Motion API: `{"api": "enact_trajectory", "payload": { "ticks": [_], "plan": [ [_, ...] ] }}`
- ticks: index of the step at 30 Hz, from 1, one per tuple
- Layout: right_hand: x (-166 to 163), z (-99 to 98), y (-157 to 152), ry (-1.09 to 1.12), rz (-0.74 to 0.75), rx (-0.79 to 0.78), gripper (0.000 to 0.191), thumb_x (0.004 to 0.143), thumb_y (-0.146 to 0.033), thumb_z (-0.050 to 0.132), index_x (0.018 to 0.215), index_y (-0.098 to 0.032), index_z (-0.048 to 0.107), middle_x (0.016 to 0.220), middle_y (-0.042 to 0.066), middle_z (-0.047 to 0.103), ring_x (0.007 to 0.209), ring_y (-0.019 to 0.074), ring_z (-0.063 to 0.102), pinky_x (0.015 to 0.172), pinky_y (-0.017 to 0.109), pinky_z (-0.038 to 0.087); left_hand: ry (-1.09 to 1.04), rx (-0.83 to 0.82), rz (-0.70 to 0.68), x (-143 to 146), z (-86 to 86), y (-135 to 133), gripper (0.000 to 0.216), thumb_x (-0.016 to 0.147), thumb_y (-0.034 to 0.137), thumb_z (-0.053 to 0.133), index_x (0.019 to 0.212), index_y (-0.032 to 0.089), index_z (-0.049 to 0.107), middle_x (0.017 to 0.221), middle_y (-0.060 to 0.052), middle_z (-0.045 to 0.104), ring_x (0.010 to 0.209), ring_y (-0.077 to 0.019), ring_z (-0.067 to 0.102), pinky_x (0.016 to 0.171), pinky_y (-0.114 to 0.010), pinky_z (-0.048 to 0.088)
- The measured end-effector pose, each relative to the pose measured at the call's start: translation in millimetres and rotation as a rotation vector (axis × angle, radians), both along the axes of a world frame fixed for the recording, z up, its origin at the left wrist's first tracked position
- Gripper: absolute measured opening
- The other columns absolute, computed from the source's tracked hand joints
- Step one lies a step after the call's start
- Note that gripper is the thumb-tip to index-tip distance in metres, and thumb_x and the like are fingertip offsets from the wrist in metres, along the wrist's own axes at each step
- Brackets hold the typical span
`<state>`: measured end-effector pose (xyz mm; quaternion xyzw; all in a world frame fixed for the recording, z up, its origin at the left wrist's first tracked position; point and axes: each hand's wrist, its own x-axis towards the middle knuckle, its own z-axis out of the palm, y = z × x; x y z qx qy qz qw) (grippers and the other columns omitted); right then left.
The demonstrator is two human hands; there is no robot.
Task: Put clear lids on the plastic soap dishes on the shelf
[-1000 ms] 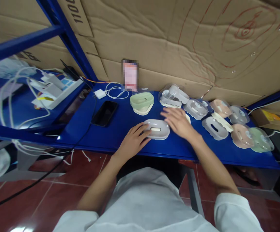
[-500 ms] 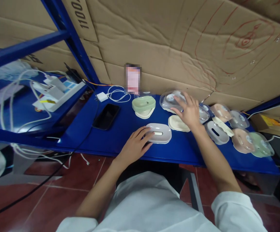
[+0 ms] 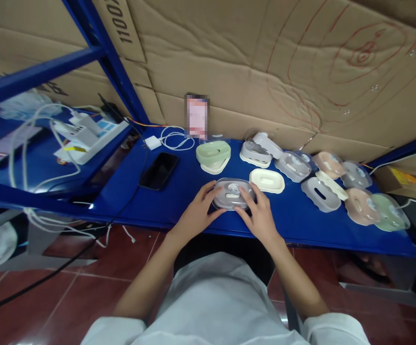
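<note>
A grey oval soap dish [image 3: 232,203] lies near the table's front edge, with a clear lid [image 3: 222,188] bearing a round sticker over it. My left hand [image 3: 198,210] grips the left end, fingertips on the lid and thumb at the near side. From the right, my right hand [image 3: 260,212] grips the lid and dish the same way. I cannot tell whether the lid is fully seated. Just behind my right hand is a cream oval tray [image 3: 267,180]. Farther back stands an uncovered grey dish [image 3: 255,152] on a pale base.
A green dish [image 3: 213,152] stands back left, near a black phone [image 3: 159,171] and a white charger [image 3: 153,142]. Several lidded dishes, including a peach one [image 3: 361,206] and a green one [image 3: 389,211], crowd the right. Cardboard [image 3: 229,62] walls the back.
My right hand has brought the clear lid from the back toward me, onto the grey dish. The grey dish behind now shows uncovered. My left hand has stayed at the dish.
</note>
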<state>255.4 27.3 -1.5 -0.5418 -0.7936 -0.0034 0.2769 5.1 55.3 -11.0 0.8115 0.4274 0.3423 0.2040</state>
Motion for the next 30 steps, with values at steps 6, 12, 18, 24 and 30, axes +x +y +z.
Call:
{"api": "enact_trajectory", "payload": {
  "ticks": [6, 12, 18, 24, 30],
  "plan": [
    [-0.8, -0.4, -1.4, -0.060, 0.042, 0.019, 0.068, 0.106, -0.042, 0.060, 0.170, -0.036, 0.037, 0.173, 0.017, 0.038, 0.156, 0.0401, 0.046, 0.119, 0.061, 0.049, -0.019, 0.014, 0.036, -0.2, -1.7, 2.5, 0.052, 0.099, 0.034, 0.076, 0.145, 0.028, 0.054, 0.159, -0.013, 0.053, 0.148, -0.0307, 0.057, 0.119, -0.050, 0.054],
    [0.2, 2.2, -0.8, -0.074, 0.072, -0.012, 0.071, 0.109, -0.046, 0.056, 0.173, -0.034, 0.028, 0.177, 0.015, 0.033, 0.159, 0.0363, 0.042, 0.122, 0.057, 0.046, 0.029, 0.019, 0.082, -0.8, -0.6, -0.4, 0.048, 0.098, 0.038, 0.076, 0.140, 0.026, 0.056, 0.159, -0.013, 0.056, 0.147, -0.0308, 0.059, 0.116, -0.049, 0.057],
    [43.9, 0.0, 5.1, -0.041, -0.193, 0.000, 0.065, 0.112, -0.049, 0.047, 0.169, -0.021, 0.036, 0.163, 0.020, 0.053, 0.152, 0.0372, 0.051, 0.120, 0.062, 0.042, 0.118, 0.153, 0.262, -36.0, 1.6, -11.0, 0.046, 0.098, 0.044, 0.075, 0.135, 0.023, 0.059, 0.151, -0.017, 0.062, 0.140, -0.0354, 0.063, 0.114, -0.053, 0.057],
    [44.3, 3.7, -5.3, -0.098, -0.032, -0.073, 0.043, 0.114, -0.045, 0.046, 0.149, -0.025, 0.061, 0.151, 0.012, 0.067, 0.142, 0.0296, 0.061, 0.118, 0.052, 0.038, 0.188, 0.293, 0.490, -30.2, 0.5, -22.2, 0.057, 0.101, 0.030, 0.069, 0.153, 0.017, 0.050, 0.168, -0.026, 0.039, 0.156, -0.0456, 0.043, 0.122, -0.067, 0.044],
    [55.2, 34.2, 51.0, -0.057, -0.003, 0.056, 0.044, 0.115, -0.040, 0.039, 0.150, -0.023, 0.061, 0.150, 0.012, 0.068, 0.140, 0.0278, 0.061, 0.115, 0.047, 0.041, 0.253, 0.416, 0.158, 27.1, 11.0, -24.2, 0.051, 0.104, 0.018, 0.058, 0.155, 0.021, 0.053, 0.167, -0.020, 0.047, 0.156, -0.0385, 0.045, 0.123, -0.058, 0.045]
  ]
}}
